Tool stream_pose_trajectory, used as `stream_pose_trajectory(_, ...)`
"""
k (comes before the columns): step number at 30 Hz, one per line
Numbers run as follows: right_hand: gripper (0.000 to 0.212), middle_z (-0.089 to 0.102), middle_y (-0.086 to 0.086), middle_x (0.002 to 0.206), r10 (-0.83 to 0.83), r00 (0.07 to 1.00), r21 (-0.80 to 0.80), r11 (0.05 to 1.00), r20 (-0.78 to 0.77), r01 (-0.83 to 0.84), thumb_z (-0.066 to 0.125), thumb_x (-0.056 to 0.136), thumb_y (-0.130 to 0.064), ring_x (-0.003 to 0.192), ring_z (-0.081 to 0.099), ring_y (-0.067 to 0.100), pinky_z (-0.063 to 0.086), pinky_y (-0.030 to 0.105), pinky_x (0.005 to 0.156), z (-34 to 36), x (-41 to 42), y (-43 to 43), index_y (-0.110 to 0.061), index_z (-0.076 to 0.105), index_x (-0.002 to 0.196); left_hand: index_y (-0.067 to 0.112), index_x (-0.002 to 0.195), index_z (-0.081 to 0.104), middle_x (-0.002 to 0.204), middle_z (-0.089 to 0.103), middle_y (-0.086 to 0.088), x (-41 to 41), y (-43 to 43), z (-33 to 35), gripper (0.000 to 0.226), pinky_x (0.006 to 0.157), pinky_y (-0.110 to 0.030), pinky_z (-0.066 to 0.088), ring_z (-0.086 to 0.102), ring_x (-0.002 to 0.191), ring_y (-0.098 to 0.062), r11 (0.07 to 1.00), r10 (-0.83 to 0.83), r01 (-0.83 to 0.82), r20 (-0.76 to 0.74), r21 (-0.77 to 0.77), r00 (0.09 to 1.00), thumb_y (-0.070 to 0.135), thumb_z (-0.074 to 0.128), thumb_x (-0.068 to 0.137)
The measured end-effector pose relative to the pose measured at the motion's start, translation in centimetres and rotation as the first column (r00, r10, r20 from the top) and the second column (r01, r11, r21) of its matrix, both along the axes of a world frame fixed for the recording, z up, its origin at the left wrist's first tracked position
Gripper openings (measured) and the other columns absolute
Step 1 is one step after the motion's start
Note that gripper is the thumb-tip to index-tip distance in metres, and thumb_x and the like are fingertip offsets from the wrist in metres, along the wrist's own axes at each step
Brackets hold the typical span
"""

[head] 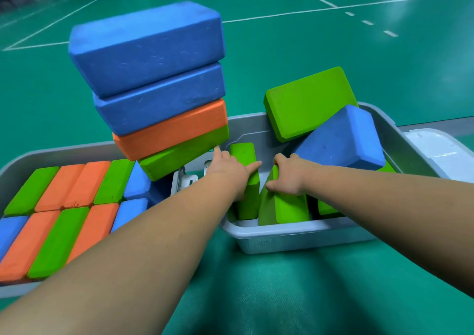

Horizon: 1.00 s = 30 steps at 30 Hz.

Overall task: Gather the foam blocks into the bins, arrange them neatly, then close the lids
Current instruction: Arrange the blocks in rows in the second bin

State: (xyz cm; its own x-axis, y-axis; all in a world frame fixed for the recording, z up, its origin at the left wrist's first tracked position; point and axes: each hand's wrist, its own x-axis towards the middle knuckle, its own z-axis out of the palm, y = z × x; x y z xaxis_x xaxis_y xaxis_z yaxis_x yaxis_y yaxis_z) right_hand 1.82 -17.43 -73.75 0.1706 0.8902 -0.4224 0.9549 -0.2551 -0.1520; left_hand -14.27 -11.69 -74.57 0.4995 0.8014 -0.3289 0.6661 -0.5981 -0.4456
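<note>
Both bare arms reach into the right grey bin [295,234]: the left hand [228,171] lies with fingers spread over the top of an upright green foam block [247,180], and the right hand [287,175] is curled over the top edge of a second green block [284,206] just beside it. Behind them a green block [307,101] and a blue block [341,137] lean tilted in the same bin. The left grey bin [15,162] holds neat rows of orange, green and blue blocks, and a leaning stack of four blocks [159,83] rises at its right end
</note>
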Motion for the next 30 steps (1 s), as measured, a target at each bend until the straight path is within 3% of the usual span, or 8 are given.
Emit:
stream_pose_trajectory(3, 0.070, 0.042, 0.009, 0.112, 0.007, 1.000, 0.088, 0.996, -0.012, -0.006, 0.058, 0.085, -0.063, 0.101, 0.057, 0.035, 0.049, 0.042, 0.083, 0.1, 0.3, -0.2, -0.024, 0.042, 0.142, 0.055, 0.159, -0.003, 0.147, 0.048, -0.022, 0.4, 0.4, -0.1, 0.099, 0.119, -0.065, 0.012, 0.039, 0.137, -0.044, 1.000, 0.012, -0.012, 0.008, 0.004, 1.000, 0.070, 0.063, 0.086)
stream_pose_trajectory(6, 0.068, 0.049, 0.009, 0.125, -0.022, 0.999, 0.173, 0.985, -0.028, 0.026, 0.055, 0.085, -0.064, 0.108, 0.057, 0.033, 0.045, 0.041, 0.080, 0.6, 0.8, -0.1, -0.028, 0.045, 0.141, 0.055, 0.155, 0.010, 0.139, 0.056, -0.018, 0.7, 0.8, -0.3, 0.086, 0.112, -0.059, 0.023, 0.044, 0.130, -0.041, 0.999, 0.005, -0.007, 0.048, 0.032, 0.999, 0.059, 0.066, 0.090)
stream_pose_trajectory(11, 0.068, 0.058, 0.008, 0.134, -0.038, 0.996, 0.238, 0.970, -0.075, 0.054, 0.053, 0.083, -0.063, 0.120, 0.057, 0.032, 0.051, 0.043, 0.091, 1.9, 2.1, 0.2, -0.028, 0.051, 0.142, 0.053, 0.156, 0.013, 0.127, 0.059, -0.016, 0.8, 1.2, -0.7, 0.084, 0.098, -0.048, 0.031, 0.050, 0.115, -0.037, 0.993, -0.013, 0.004, 0.078, 0.121, 0.997, 0.055, 0.065, 0.090)
stream_pose_trajectory(15, 0.059, 0.066, 0.006, 0.127, -0.049, 0.993, 0.270, 0.960, -0.109, 0.077, 0.052, 0.081, -0.062, 0.118, 0.059, 0.030, 0.053, 0.040, 0.089, 2.6, 2.7, 0.2, -0.030, 0.060, 0.129, 0.052, 0.156, 0.014, 0.124, 0.060, -0.015, 1.1, 1.5, -1.3, 0.078, 0.095, -0.047, 0.032, 0.051, 0.112, -0.036, 0.985, 0.008, -0.024, 0.097, 0.169, 0.995, 0.050, 0.062, 0.094)
stream_pose_trajectory(20, 0.062, 0.067, 0.005, 0.126, -0.034, 0.985, 0.316, 0.945, -0.171, 0.088, 0.053, 0.075, -0.063, 0.115, 0.061, 0.029, 0.054, 0.041, 0.091, 3.5, 2.7, 0.0, -0.033, 0.063, 0.128, 0.050, 0.159, 0.013, 0.118, 0.064, -0.010, 1.6, 1.7, -1.6, 0.069, 0.095, -0.045, 0.032, 0.052, 0.110, -0.034, 0.978, 0.021, -0.044, 0.117, 0.206, 0.993, 0.037, 0.050, 0.102)
stream_pose_trajectory(23, 0.058, 0.069, 0.002, 0.121, -0.028, 0.973, 0.337, 0.936, -0.229, 0.106, 0.055, 0.073, -0.063, 0.112, 0.061, 0.026, 0.053, 0.038, 0.091, 4.0, 2.4, 0.3, -0.034, 0.065, 0.121, 0.041, 0.161, 0.015, 0.120, 0.066, -0.008, 1.3, 1.9, -1.4, 0.073, 0.091, -0.043, 0.033, 0.054, 0.111, -0.032, 0.975, 0.006, -0.037, 0.139, 0.220, 0.990, 0.044, 0.055, 0.100)
stream_pose_trajectory(27, 0.050, 0.071, -0.003, 0.108, -0.021, 0.958, 0.316, 0.942, -0.287, 0.115, 0.059, 0.068, -0.064, 0.103, 0.063, 0.022, 0.054, 0.036, 0.090, 3.8, 2.0, 0.6, -0.035, 0.067, 0.108, 0.021, 0.131, 0.049, 0.118, 0.068, -0.004, 0.3, 2.0, -0.9, 0.051, 0.084, -0.040, 0.033, 0.056, 0.111, -0.030, 0.972, -0.002, -0.054, 0.238, 0.228, 0.971, 0.045, 0.070, 0.090)
stream_pose_trajectory(30, 0.047, 0.071, -0.001, 0.110, 0.008, 0.956, 0.312, 0.946, -0.293, 0.088, 0.060, 0.074, -0.063, 0.104, 0.063, 0.023, 0.053, 0.035, 0.091, 3.5, 1.7, 1.1, -0.032, 0.066, 0.108, 0.020, 0.118, 0.055, 0.119, 0.067, -0.005, -0.5, 1.8, -0.4, 0.029, 0.084, -0.040, 0.036, 0.055, 0.113, -0.030, 0.976, -0.039, -0.019, 0.261, 0.215, 0.964, 0.033, 0.066, 0.094)
